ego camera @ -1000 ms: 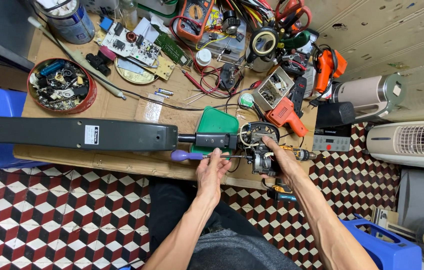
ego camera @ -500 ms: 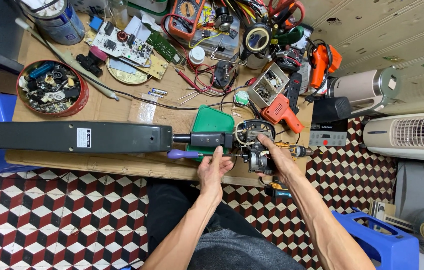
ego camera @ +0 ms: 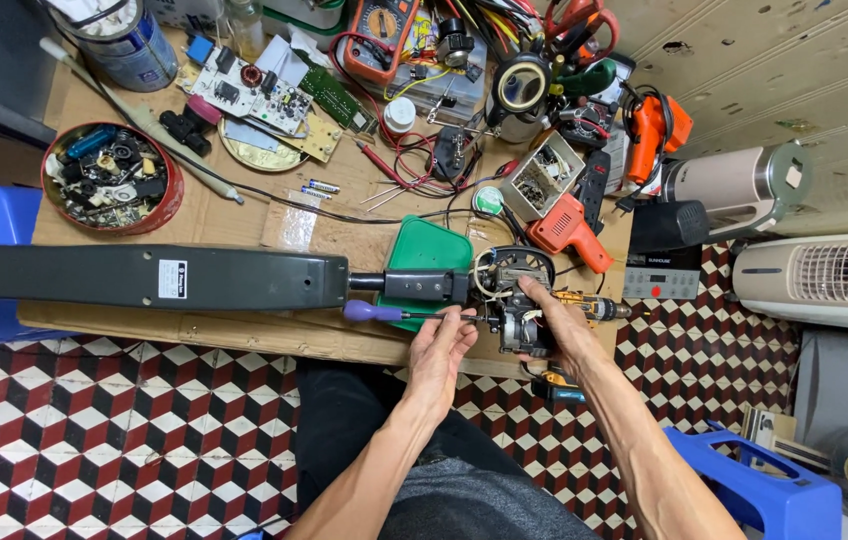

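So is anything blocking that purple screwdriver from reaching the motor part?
Nothing visible does. The left hand holds the purple-handled screwdriver, its shaft running straight to the motor assembly, which the right hand grips.

Purple-handled screwdriver (ego camera: 389, 312) lies level, its tip at the exposed motor (ego camera: 519, 300)

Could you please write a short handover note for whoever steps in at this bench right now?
Left hand: holds the purple-handled screwdriver, tip at the motor assembly.
Right hand: grips that motor assembly, steadying it.
Position: the motor sits at the end of the long dark housing lying across the wooden bench, over a green tray.
Done: motor exposed, wiring visible.
Left: screwdriver work at the motor unfinished; screw state cannot be seen.
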